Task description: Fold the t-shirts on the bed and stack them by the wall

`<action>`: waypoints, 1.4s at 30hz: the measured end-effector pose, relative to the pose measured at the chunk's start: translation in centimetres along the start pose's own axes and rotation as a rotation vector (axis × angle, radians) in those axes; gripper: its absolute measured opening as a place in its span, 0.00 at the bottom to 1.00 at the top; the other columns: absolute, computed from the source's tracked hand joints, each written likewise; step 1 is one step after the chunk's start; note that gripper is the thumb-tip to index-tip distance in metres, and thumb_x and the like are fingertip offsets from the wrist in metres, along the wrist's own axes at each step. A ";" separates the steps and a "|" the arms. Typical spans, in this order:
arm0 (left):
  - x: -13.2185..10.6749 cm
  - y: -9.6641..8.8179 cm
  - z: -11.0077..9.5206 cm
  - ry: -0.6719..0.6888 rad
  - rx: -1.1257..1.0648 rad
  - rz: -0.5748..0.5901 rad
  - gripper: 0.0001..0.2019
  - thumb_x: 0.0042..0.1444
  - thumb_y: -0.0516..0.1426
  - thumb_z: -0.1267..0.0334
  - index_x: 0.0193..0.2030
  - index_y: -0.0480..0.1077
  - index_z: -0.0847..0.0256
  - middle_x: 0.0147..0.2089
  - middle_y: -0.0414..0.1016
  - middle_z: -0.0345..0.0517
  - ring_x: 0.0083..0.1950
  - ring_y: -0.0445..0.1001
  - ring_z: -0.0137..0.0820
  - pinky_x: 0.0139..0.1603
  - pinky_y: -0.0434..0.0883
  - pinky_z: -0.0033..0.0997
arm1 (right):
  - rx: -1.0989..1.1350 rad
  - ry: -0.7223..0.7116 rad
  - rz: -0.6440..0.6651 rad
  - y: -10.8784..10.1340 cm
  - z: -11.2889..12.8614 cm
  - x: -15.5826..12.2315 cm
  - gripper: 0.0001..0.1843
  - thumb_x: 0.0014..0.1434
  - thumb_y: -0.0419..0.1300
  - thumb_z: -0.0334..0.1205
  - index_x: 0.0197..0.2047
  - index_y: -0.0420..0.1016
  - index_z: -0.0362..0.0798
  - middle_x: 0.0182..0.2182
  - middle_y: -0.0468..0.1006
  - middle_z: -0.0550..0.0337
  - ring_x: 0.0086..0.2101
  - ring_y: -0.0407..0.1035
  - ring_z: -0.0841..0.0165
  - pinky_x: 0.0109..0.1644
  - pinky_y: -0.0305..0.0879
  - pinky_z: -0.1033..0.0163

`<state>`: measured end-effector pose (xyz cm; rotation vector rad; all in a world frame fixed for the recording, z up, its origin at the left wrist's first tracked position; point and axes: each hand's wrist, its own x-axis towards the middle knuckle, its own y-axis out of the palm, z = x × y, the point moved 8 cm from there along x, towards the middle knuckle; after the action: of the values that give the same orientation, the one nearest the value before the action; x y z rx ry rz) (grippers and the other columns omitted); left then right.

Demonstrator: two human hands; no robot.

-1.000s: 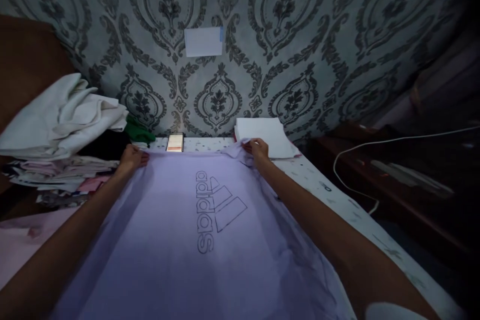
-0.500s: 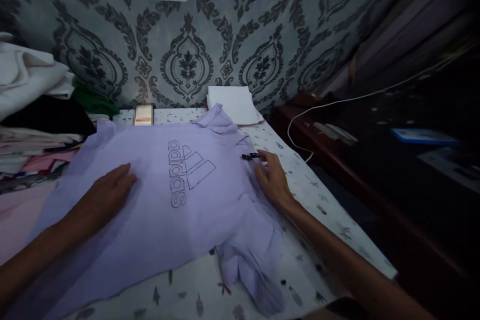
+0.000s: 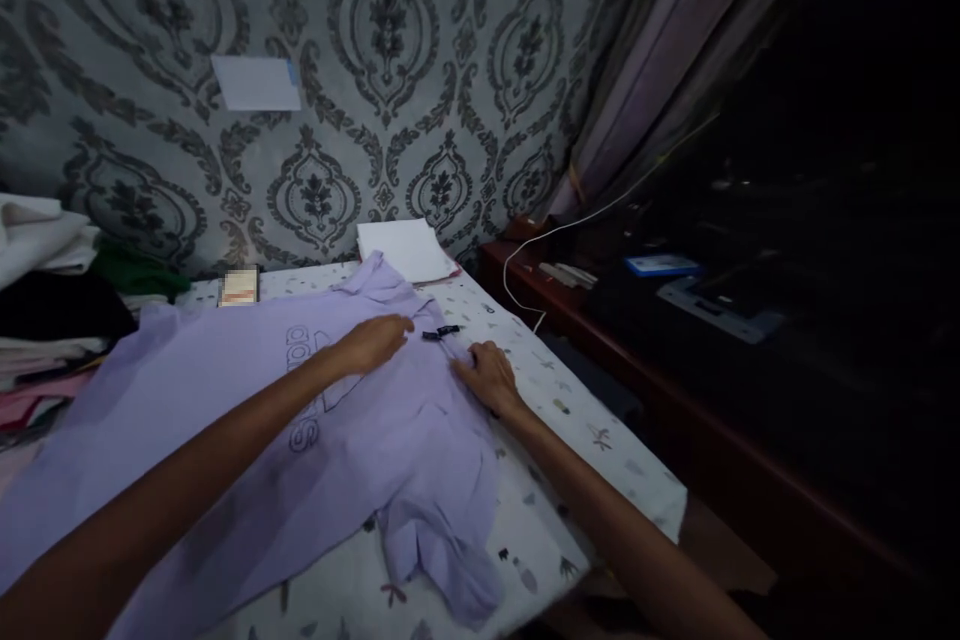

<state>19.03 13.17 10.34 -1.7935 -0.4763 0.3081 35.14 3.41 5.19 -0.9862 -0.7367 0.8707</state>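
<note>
Damask-patterned wallpaper backed the dim room, behind a surface laid with a white printed cover. At far left stood a stack of clothes in uneven layers, and next along, near the wall, a blurred-out, phone-like object. Then came the lilac shirt, lying over the cover, print upward, its collar end to the right. As judged from its lie, the spreading was mostly done – the body was broad and fairly flat, with no fold across it. The left hand was over the chest, fingers reaching toward the neck; whether they pinched cloth could not be told. The far sleeve was rumpled against the white papers, the near sleeve bunched: both seemed left to smooth. Two black tags showed at the collar. The right hand was at the collar's edge, fingers curled – any grip was hidden. Farther right, a white cable curved over dark red furniture.
</note>
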 end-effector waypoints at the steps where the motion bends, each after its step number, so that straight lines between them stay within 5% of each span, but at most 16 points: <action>1: 3.0 0.1 0.5 -0.030 0.019 -0.002 0.17 0.66 0.46 0.67 0.59 0.66 0.61 0.59 0.74 0.54 0.59 0.72 0.38 0.59 0.68 0.37 | 0.019 -0.013 -0.005 -0.1 -0.1 -0.3 0.12 0.59 0.57 0.47 0.36 0.71 0.47 0.37 0.72 0.52 0.40 0.66 0.60 0.45 0.61 0.57; 5: 11.8 1.5 2.5 -0.127 0.073 0.022 0.20 0.64 0.47 0.71 0.62 0.63 0.64 0.61 0.72 0.60 0.60 0.71 0.42 0.58 0.68 0.40 | 0.174 -0.096 -0.064 -0.6 -0.4 -1.1 0.07 0.58 0.55 0.43 0.31 0.64 0.50 0.32 0.71 0.58 0.36 0.66 0.63 0.42 0.60 0.60; 10: 16.0 3.2 3.8 -0.181 0.077 0.152 0.13 0.58 0.53 0.72 0.48 0.72 0.64 0.50 0.79 0.55 0.49 0.78 0.40 0.49 0.72 0.35 | 0.364 -0.083 -0.049 -1.2 -1.1 -1.2 0.09 0.60 0.51 0.46 0.31 0.61 0.51 0.24 0.67 0.65 0.27 0.61 0.67 0.32 0.53 0.64; 15: 17.4 3.0 2.9 -0.187 0.018 0.170 0.12 0.62 0.47 0.71 0.48 0.68 0.63 0.37 0.81 0.47 0.34 0.79 0.30 0.38 0.71 0.26 | 0.522 -0.055 -0.049 -3.0 -2.7 -0.8 0.11 0.59 0.52 0.48 0.30 0.62 0.51 0.19 0.63 0.68 0.24 0.58 0.69 0.30 0.51 0.65; 19: 18.0 3.4 2.5 -0.212 0.027 0.168 0.12 0.61 0.48 0.71 0.48 0.67 0.61 0.41 0.80 0.49 0.39 0.79 0.31 0.40 0.71 0.26 | 0.540 -0.004 -0.041 -3.3 -4.0 -0.6 0.10 0.57 0.54 0.46 0.29 0.62 0.51 0.17 0.60 0.69 0.23 0.57 0.69 0.29 0.49 0.65; 23: 17.5 4.2 3.3 -0.238 0.049 0.255 0.14 0.46 0.57 0.76 0.41 0.70 0.60 0.44 0.80 0.50 0.43 0.79 0.37 0.42 0.71 0.30 | 0.492 0.007 0.017 -2.3 -4.0 -0.8 0.08 0.57 0.53 0.44 0.30 0.64 0.51 0.18 0.61 0.68 0.23 0.57 0.69 0.30 0.49 0.65; 28: 16.9 4.2 4.5 -0.290 -0.032 0.314 0.11 0.43 0.57 0.78 0.34 0.70 0.62 0.25 0.76 0.43 0.26 0.76 0.35 0.33 0.70 0.31 | 0.471 0.007 0.041 -2.1 -3.8 -1.0 0.08 0.58 0.54 0.44 0.30 0.65 0.51 0.18 0.61 0.68 0.24 0.58 0.69 0.31 0.49 0.64; 34: 18.5 1.9 4.7 -0.264 -0.150 -0.053 0.10 0.56 0.50 0.73 0.43 0.65 0.59 0.28 0.76 0.41 0.29 0.75 0.31 0.37 0.69 0.30 | 0.421 0.034 0.003 -3.5 -4.6 -0.4 0.10 0.61 0.53 0.45 0.31 0.65 0.51 0.21 0.66 0.66 0.26 0.62 0.68 0.31 0.50 0.65; 42: 17.3 5.0 3.4 -0.072 -0.316 -0.242 0.15 0.57 0.49 0.71 0.52 0.63 0.63 0.44 0.76 0.50 0.44 0.75 0.33 0.47 0.71 0.33 | 0.018 0.154 0.058 -2.7 -5.7 0.4 0.10 0.66 0.51 0.43 0.44 0.70 0.51 0.34 0.79 0.56 0.36 0.71 0.63 0.35 0.52 0.63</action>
<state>33.52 23.12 5.23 -2.0085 -0.8224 0.1327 40.85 0.74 5.53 -1.0502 -0.5708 0.8400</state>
